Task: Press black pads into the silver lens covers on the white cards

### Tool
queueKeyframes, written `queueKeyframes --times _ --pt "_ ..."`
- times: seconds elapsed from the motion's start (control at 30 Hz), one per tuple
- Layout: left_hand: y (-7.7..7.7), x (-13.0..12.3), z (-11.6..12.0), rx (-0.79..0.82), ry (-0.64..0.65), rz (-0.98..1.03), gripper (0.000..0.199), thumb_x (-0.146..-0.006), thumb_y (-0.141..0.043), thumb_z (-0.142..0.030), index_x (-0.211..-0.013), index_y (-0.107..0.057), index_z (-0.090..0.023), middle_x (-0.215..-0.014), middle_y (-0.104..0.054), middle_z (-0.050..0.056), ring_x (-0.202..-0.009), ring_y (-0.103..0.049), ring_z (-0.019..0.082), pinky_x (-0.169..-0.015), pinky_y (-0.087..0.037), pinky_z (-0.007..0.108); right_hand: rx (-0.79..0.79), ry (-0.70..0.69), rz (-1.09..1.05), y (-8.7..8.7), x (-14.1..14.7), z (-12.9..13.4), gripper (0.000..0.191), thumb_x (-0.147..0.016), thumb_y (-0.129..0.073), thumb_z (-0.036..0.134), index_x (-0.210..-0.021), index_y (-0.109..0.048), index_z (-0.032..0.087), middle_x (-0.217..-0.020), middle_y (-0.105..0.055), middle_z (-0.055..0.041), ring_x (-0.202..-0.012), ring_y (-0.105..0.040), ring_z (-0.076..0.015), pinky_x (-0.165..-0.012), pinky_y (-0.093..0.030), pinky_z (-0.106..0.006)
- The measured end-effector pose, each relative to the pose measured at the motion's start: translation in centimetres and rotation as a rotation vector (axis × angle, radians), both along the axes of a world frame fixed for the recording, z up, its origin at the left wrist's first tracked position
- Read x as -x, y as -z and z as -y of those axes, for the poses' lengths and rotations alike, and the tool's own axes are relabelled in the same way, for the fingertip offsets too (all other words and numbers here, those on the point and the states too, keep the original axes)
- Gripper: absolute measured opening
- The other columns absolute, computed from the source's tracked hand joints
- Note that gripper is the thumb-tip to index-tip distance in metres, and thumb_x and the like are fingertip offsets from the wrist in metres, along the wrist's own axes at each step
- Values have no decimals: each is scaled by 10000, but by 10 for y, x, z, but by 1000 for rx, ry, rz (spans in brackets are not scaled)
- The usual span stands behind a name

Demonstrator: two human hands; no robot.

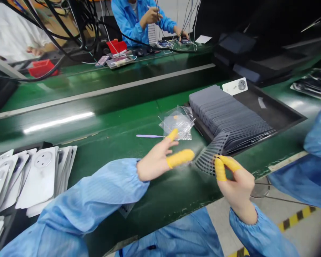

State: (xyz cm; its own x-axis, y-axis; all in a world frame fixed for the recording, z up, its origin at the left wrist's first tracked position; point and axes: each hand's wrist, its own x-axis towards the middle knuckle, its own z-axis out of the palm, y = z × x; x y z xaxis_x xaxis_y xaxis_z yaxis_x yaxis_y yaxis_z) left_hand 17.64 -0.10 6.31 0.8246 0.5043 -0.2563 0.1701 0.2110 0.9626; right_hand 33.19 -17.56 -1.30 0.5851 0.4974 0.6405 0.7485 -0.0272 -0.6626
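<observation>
Yellow finger cots cover the thumb and forefinger of both my hands. Between the thumb and forefinger of my right hand [237,182] is the edge of a clear sheet with rows of small black dots [210,157]; the sheet tilts up off the green bench. My left hand [163,157] hovers to its left, thumb and fingers spread, holding nothing. Just beyond my left hand lies a loose pile of clear plastic film [178,125]. A thin lilac stick-like tool [149,136] rests beside that pile.
A black tray [291,116] holds a long row of grey panels [227,110] and a white phone back cover [235,86]. More white covers [40,175] stand at left. Red bins [42,67] and cables are across the bench. A co-worker [139,21] sits opposite; a blue sleeve [319,132] is at right.
</observation>
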Motion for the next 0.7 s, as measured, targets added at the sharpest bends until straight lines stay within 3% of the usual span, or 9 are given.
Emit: queueKeyframes --times 0.07,0.13,0.17,0.3,0.4,0.5,0.57,0.7 --pt "0 -11 13 -14 185 2 882 -595 -834 -378 -1350 -418 -191 -1412 -447 192 -1264 -463 357 -1003 -401 487 66 -257 158 -14 7 -9 312 -772 -619 89 -1069 -642 184 -1127 -678 -109 -1026 -656 -220 -865 -560 -363" --pt "6 -20 19 11 302 67 786 -615 -822 -410 -1269 -478 -142 -1290 -549 207 -1170 -548 343 -946 -455 463 101 -442 94 -21 15 -17 330 -805 -572 88 -1118 -611 181 -1291 -587 -127 -1160 -590 -238 -945 -528 -407" --pt "9 -24 19 30 322 100 710 -644 -794 -453 -1210 -518 -124 -1223 -594 199 -1116 -586 324 -921 -476 440 97 -463 14 -23 18 -20 306 -817 -570 103 -1107 -618 186 -1298 -584 -119 -1160 -592 -235 -952 -525 -406" --pt "20 -20 -6 153 216 35 588 -753 -654 -568 -1137 -594 -127 -1063 -694 163 -871 -699 235 -782 -538 350 -39 -226 -516 -15 14 -23 135 -813 -652 246 -936 -694 207 -933 -734 -44 -826 -705 -173 -765 -588 -302" --pt "16 -5 -35 208 69 31 491 -764 -683 -506 -1075 -648 -127 -962 -737 161 -761 -725 208 -693 -563 288 -267 -67 -873 -9 2 -14 195 -743 -724 353 -862 -705 199 -836 -719 -18 -736 -681 -145 -725 -581 -288" --pt "7 8 -52 232 72 63 400 -691 -774 -436 -903 -706 -104 -866 -753 161 -712 -731 208 -633 -577 250 -389 19 -940 -8 -3 -1 253 -625 -814 332 -808 -714 189 -828 -700 -1 -776 -656 -121 -785 -561 -257" --pt "1 10 -51 246 123 63 381 -660 -800 -417 -859 -718 -102 -836 -756 157 -693 -734 217 -598 -581 241 -400 46 -947 -10 -1 7 280 -554 -852 313 -761 -719 179 -804 -694 -6 -771 -646 -124 -771 -564 -252" --pt "-10 10 -44 223 174 73 343 -706 -766 -404 -848 -725 -95 -832 -753 178 -713 -738 262 -563 -594 276 -389 145 -1008 -11 7 26 289 -525 -852 301 -746 -718 171 -827 -696 -51 -796 -651 -195 -769 -583 -364"
